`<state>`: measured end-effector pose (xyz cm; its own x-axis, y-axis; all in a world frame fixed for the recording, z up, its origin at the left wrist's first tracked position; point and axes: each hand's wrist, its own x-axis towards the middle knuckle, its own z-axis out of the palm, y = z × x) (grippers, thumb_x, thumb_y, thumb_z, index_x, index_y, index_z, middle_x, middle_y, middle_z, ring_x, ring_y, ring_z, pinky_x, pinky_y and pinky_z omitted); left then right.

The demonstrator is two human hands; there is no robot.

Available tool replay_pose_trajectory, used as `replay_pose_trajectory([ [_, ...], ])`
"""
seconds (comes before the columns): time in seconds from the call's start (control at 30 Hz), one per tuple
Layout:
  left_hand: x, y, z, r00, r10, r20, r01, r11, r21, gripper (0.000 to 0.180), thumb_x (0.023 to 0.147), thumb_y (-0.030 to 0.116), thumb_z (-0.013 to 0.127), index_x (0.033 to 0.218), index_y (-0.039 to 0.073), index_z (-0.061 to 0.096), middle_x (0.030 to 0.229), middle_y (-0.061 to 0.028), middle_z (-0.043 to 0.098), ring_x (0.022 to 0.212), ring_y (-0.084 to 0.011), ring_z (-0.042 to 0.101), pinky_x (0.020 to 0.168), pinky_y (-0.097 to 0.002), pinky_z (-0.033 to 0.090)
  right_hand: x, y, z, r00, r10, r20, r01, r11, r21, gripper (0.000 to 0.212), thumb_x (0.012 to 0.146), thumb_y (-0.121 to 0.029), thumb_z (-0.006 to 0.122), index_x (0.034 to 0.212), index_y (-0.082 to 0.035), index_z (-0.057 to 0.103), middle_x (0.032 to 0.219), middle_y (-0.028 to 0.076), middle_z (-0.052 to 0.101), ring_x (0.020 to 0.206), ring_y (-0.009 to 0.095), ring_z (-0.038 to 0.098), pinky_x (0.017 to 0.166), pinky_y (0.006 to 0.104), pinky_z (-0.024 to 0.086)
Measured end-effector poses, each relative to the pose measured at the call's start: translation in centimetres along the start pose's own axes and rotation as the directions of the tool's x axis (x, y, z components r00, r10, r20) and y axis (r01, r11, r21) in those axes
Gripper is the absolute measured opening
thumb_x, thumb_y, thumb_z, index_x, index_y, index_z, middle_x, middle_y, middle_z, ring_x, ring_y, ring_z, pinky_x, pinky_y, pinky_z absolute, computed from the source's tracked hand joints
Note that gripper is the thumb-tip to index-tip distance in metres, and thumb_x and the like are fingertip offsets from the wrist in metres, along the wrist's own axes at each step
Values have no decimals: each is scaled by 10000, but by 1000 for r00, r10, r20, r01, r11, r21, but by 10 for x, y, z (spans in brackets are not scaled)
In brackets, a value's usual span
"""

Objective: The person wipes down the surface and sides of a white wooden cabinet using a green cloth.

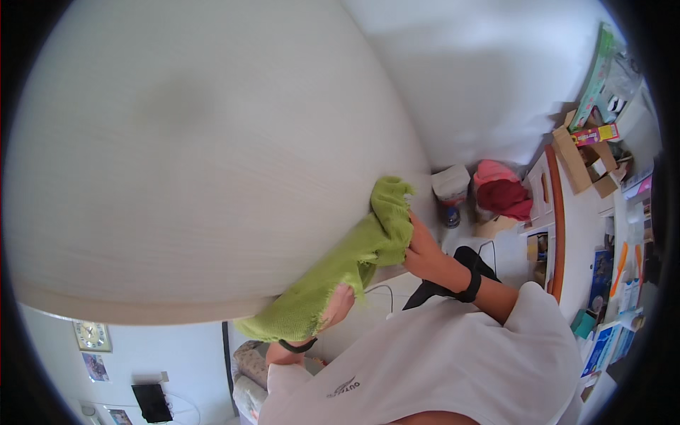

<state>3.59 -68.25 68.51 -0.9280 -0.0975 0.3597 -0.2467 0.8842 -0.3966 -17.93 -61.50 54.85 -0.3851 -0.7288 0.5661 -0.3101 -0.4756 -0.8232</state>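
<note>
A green knitted cloth [326, 273] with frayed edges stretches between my two hands, lying along the lower edge of a large pale panel [191, 163]. My right hand [423, 249] grips its bunched upper right end, the fingers curled into the folds. Lower and to the left, my left hand [338, 306] is partly covered by the cloth and closed on it; most of its fingers are hidden. Both wrists wear dark bands.
At right, a white desk [584, 223] with an orange-brown edge holds an open cardboard box [574, 159]. Beyond my right hand are red fabric [504, 198] and a white bag-like bundle [451, 184]. A wall clock [92, 336] and dark screen [151, 402] are at lower left.
</note>
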Motion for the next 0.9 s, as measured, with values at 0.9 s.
replay_pose_trajectory([
  [0.9, 185, -15, -228, 876, -458, 152, 368, 838, 404, 517, 786, 185, 637, 1297, 133, 581, 1224, -179, 573, 1186, -362, 469, 1078, -435, 321, 319, -138, -37, 632, -775, 9, 763, 624, 170, 549, 832, -250, 610, 1287, 20, 462, 1325, 293, 374, 1250, 518, 315, 1093, 627, 192],
])
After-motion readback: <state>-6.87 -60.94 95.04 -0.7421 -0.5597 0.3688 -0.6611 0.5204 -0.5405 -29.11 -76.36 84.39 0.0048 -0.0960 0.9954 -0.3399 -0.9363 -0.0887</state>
